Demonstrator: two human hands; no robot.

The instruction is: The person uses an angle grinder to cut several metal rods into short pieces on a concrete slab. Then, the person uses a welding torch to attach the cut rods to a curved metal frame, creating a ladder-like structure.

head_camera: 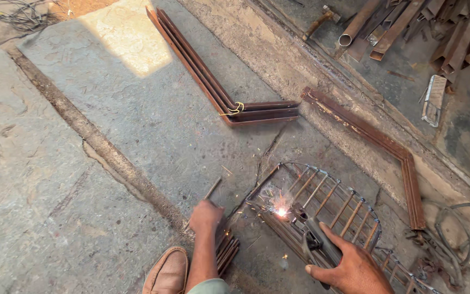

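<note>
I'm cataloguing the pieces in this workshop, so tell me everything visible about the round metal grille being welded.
The grille is a curved frame of thin rusty rod with parallel crossbars, lying flat on the concrete floor. Sparks glow at its left edge, where the welding tool held in the right hand meets it. Its lower right part runs out of view.

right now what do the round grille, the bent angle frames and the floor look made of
Round grille: thin steel rods in a wire rim, bare and partly rusty; sparks fly where it is being welded.
Bent angle frames: steel angle bar, matte brown with rust, no paint visible.
Floor: probably concrete, grey, rough and cracked.
Right hand grips a dark welding tool; left hand holds a thin rod.
</note>
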